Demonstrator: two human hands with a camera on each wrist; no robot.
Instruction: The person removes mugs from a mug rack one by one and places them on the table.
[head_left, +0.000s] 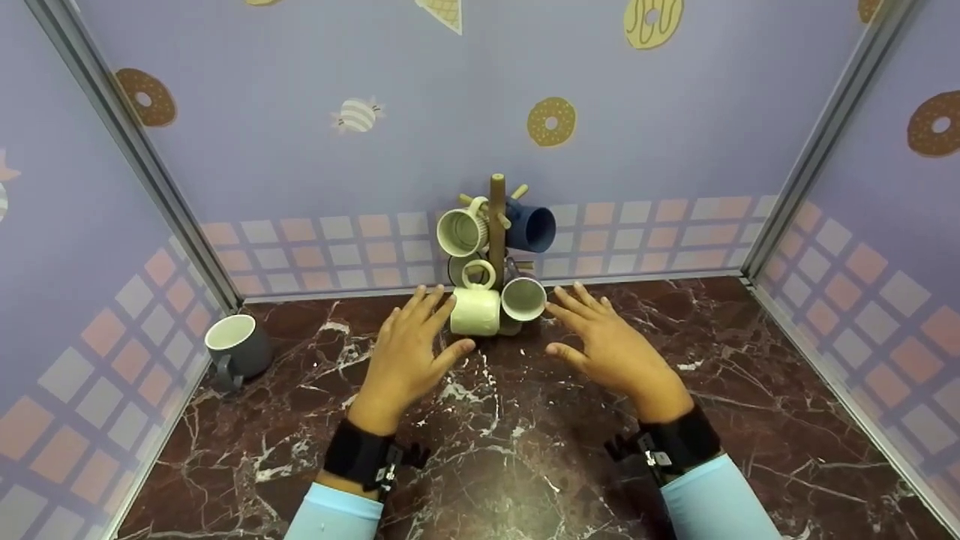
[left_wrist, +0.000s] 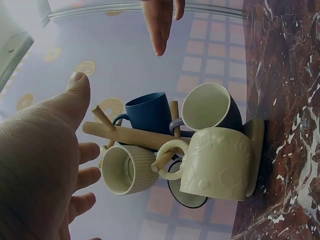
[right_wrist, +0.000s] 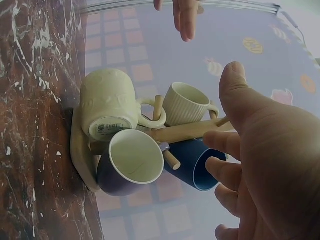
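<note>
A wooden mug tree [head_left: 497,217] stands against the back wall with several mugs on its pegs. On its upper pegs hang a ribbed cream mug [head_left: 459,234] and a blue mug [head_left: 534,229]. Lower down are a cream mug with raised patterns [head_left: 475,315] and a dark purple mug with a pale inside [right_wrist: 131,162]. Behind them, a dark-rimmed mug [left_wrist: 186,195] is partly hidden. My left hand [head_left: 405,360], fingers spread, is beside the patterned mug. To the right of the purple mug, my right hand [head_left: 619,351] extends its fingers. Neither hand holds anything.
A dark grey mug [head_left: 247,351] with a pale inside stands upright on the left of the marbled tabletop [head_left: 487,465], handle toward the front. Patterned lilac walls [head_left: 450,142] enclose the back and both sides, with metal strips [head_left: 817,142] at the corners.
</note>
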